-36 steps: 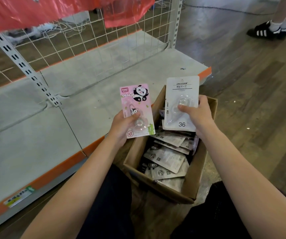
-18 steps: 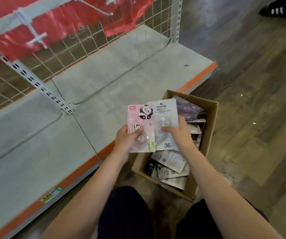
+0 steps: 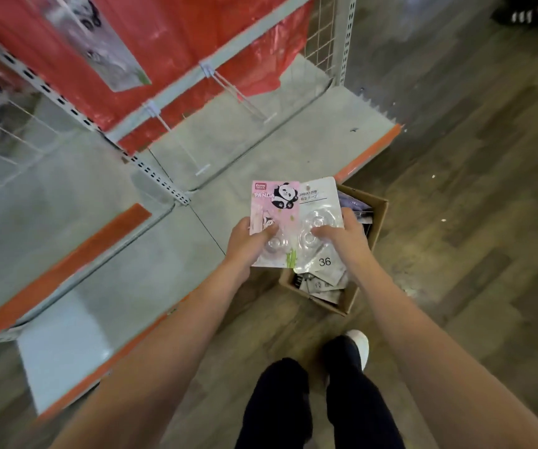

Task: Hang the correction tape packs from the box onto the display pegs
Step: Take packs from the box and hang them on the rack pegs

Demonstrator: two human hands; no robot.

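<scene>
My left hand (image 3: 249, 242) grips a pink panda correction tape pack (image 3: 274, 202) by its lower edge. Right beside it, my right hand (image 3: 342, 234) pinches a white correction tape pack (image 3: 321, 202) marked 36; the two packs overlap side by side. Both are held above the open cardboard box (image 3: 378, 218) on the floor, which holds several more packs (image 3: 324, 285). Two bare white display pegs (image 3: 181, 142) (image 3: 240, 94) stick out from a grey rail, up and left of my hands.
A grey base shelf (image 3: 261, 147) with an orange front edge runs along the left. Red plastic sheeting (image 3: 177, 37) hangs behind the wire grid. My legs and a white shoe (image 3: 358, 343) stand on the wooden floor. Another person's shoes (image 3: 527, 11) show at top right.
The view has risen and pulled back from the box. My hands brought the two packs together side by side and lifted them toward the shelf; the pegs came into view.
</scene>
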